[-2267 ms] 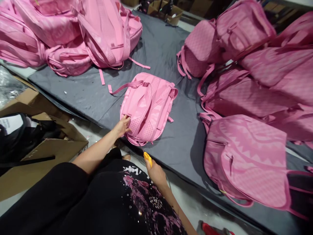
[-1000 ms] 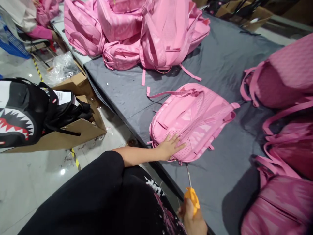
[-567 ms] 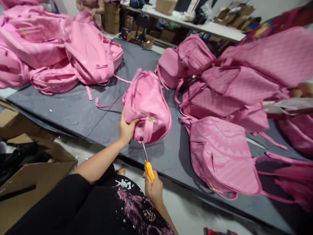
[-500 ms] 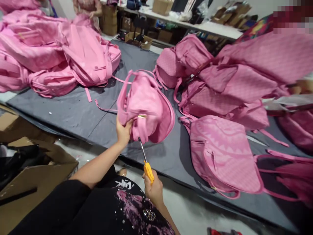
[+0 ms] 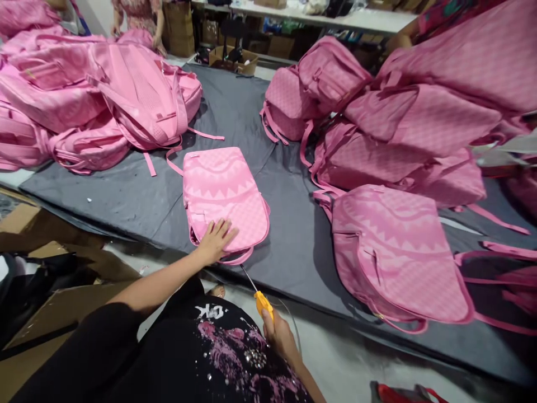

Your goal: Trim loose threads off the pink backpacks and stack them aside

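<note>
A pink backpack (image 5: 224,193) with a zigzag pattern lies flat near the front edge of the grey-covered table (image 5: 289,240). My left hand (image 5: 217,242) rests on its lower part, fingers spread. Below the table edge, my right hand (image 5: 277,330) grips the yellow handle of a tool (image 5: 263,305) with a thin metal shaft. The shaft's tip is close to the loop at the backpack's near end. Another patterned pink backpack (image 5: 398,252) lies to the right.
Pink backpacks are heaped at the left (image 5: 134,89) and at the right (image 5: 419,129). Open cardboard boxes (image 5: 75,313) stand at the lower left. People stand beyond the table, one at the back left (image 5: 138,17), another's arm at the upper right.
The backpack was upright and gripped by my left hand; it now lies flat, patterned side up, under my open left hand. My right hand and the tool have moved slightly down and right.
</note>
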`<state>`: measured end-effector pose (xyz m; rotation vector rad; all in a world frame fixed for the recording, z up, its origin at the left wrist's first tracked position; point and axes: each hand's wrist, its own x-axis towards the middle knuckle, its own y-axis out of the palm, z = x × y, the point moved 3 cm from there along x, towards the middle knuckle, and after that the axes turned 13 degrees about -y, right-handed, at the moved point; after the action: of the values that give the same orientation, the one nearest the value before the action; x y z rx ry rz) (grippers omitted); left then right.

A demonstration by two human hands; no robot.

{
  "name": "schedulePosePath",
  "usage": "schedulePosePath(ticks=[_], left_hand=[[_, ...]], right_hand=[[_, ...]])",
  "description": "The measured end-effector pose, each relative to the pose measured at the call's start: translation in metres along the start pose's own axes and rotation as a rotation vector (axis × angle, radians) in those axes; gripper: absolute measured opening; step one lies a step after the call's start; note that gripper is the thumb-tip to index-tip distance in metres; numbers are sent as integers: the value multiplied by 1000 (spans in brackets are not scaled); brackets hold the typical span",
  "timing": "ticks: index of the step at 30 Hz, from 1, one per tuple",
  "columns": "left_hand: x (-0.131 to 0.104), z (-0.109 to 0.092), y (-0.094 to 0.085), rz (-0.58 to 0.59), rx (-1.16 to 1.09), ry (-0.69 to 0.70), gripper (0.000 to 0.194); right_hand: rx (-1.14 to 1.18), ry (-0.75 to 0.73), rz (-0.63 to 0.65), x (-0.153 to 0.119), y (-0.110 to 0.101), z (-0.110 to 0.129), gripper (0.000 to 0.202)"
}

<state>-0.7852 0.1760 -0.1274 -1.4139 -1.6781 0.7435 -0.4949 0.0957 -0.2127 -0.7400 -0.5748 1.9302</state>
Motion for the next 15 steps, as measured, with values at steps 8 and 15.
schedulePosePath(ticks=[8,15], left_hand=[[77,3,-81,-261,-56,-245,28],[78,-37,-95,-197,-111,-11,20]], right_hand=[[374,-287,-338,6,-5,50,62],[74,-214,-266,81,-34,85,66]])
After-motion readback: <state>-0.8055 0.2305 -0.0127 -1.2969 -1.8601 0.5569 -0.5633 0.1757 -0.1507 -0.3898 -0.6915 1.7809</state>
